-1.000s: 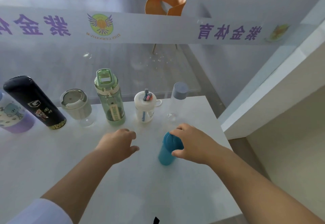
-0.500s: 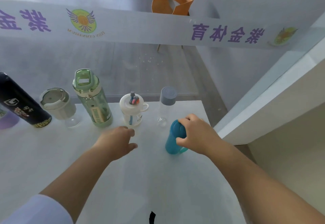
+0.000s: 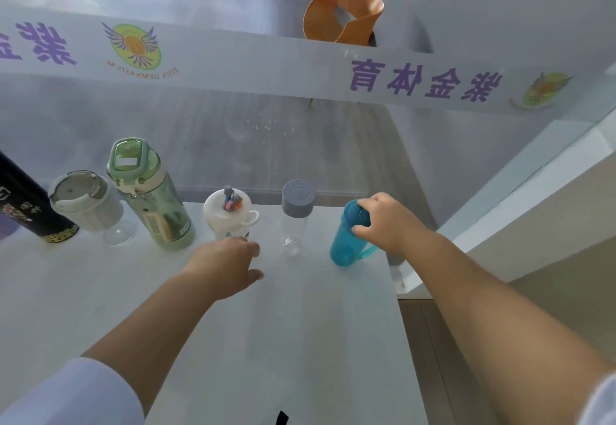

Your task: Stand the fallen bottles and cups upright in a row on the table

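Observation:
A teal bottle (image 3: 345,241) stands upright near the table's far right corner, and my right hand (image 3: 386,223) grips its lid from the right. Left of it along the far edge stand a clear bottle with a grey cap (image 3: 297,204), a white cup with a small figure on its lid (image 3: 230,212), a green bottle (image 3: 150,194), a clear cup with a grey lid (image 3: 85,206) and a black bottle (image 3: 23,207) cut off by the left edge. My left hand (image 3: 225,266) hovers loosely curled and holds nothing, just in front of the white cup.
The white table (image 3: 266,341) ends close to the right of the teal bottle, with floor beyond. A glass wall with a printed white band (image 3: 266,64) runs right behind the row. An orange chair (image 3: 343,14) stands beyond the glass.
My right hand has carried the teal bottle away from me and to the right, into line with the row at the table's far edge. My left hand has drifted forward towards the white cup.

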`<state>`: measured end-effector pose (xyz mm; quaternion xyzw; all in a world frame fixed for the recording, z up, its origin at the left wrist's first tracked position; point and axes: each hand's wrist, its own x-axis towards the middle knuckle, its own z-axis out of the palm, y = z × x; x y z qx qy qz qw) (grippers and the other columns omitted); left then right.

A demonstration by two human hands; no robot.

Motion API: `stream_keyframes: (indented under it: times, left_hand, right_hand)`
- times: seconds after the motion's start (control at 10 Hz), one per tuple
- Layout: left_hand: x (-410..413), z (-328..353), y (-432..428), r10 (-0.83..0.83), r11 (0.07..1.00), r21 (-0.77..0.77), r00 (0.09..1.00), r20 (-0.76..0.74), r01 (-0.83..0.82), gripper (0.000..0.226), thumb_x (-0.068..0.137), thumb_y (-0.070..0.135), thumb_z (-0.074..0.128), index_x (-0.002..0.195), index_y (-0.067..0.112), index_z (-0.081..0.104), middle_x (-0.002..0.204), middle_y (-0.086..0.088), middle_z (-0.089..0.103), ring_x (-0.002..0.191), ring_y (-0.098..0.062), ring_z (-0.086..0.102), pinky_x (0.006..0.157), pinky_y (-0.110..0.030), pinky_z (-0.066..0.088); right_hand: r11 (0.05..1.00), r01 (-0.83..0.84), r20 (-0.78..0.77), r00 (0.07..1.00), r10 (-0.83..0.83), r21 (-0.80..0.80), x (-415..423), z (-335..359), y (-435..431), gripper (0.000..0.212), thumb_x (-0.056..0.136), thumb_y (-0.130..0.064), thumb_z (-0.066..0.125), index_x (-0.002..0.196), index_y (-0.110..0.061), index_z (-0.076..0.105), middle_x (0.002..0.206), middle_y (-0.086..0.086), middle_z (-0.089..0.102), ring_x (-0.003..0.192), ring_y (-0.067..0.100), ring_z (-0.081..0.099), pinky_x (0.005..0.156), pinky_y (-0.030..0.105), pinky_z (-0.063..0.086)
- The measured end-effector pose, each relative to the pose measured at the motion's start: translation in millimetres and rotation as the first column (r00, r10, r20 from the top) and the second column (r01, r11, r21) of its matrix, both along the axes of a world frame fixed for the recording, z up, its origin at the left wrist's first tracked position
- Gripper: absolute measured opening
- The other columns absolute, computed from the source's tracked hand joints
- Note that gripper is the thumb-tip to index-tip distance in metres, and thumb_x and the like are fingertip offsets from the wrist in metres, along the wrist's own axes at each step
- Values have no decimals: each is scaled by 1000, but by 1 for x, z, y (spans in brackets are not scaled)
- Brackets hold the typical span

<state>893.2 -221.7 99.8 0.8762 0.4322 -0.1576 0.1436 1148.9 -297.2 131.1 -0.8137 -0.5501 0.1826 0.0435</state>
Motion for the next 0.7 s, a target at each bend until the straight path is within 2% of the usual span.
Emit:
stream_keyframes:
  times: [0.2,0.4,0.6,0.7]
  left_hand:
    - [7,-1,-1,13,1000,4,1000,-3,-13,45,87,49,53,125,25,49,124,3,55,112,-22,56,85,-34,48]
    - [9,-1,-2,12,1000,12,1000,-15,-12,46,87,49,53,125,24,49,124,2,56,111,-23,56,85,-34,49]
    - [6,4,-3,7,1000,16,1000,-25,-7,46,87,48,54,125,23,50,124,1,57,110,-23,57,84,-35,50]
    - [0,10,-2,15,999,31,1000,1,-15,46,87,49,54,124,23,50,124,2,57,109,-23,58,87,-36,51]
  right_hand:
    - [1000,-9,-23,1000,9,-13,9,-1,8,46,85,-29,57,128,-11,50,124,10,47,110,27,52,96,41,49]
    - [999,-28,13,1000,28,-20,10,-6,7,43,87,-30,52,125,-12,49,123,9,47,108,27,50,94,42,49]
    - [995,-32,48,998,36,-91,11,3,10,48,85,-37,56,128,-15,49,123,8,49,110,26,50,95,44,50]
    - [998,-32,76,996,36,-47,10,12,15,48,85,-39,58,125,-14,52,120,10,51,108,27,51,92,44,51]
